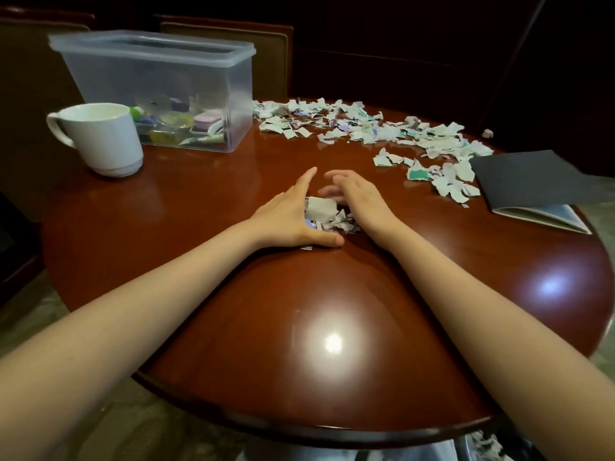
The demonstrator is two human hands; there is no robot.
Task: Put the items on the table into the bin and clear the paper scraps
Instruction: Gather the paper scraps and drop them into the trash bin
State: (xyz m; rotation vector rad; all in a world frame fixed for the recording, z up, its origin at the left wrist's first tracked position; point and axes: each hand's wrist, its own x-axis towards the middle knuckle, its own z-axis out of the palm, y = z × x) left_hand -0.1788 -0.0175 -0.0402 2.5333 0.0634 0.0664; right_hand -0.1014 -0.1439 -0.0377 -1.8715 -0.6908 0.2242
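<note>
One table (pixel 299 311), round, of glossy red-brown wood. One bin (pixel 100 78), clear plastic with a frosted rim and no lid, stands on it at upper left of the frame. The bin holds a mix of small items on its floor, among them a disc and a pink case; they overlap, so their number cannot be told. One white mug (pixel 100 138) stands just beside the bin, at its near left corner, handle to the left. One dark folder (pixel 532 184) lies at the right edge of the frame.

Paper scraps (pixel 366 128): too many to count. They are torn, irregular and mostly white, with patches of green, blue and purple print. The print is too small to read. They lie in a loose band from beside the bin, across upper centre, to the folder's edge.

One small pile (pixel 327 216) of the same scraps sits at centre frame, between the two hands.

Left hand (pixel 293 217): flat on the table, fingers straight, thumb laid along the near side of the pile, touching it. Right hand (pixel 359 197): fingers spread and loosely extended, blurred, against the pile's right side. Neither hand grips anything.
</note>
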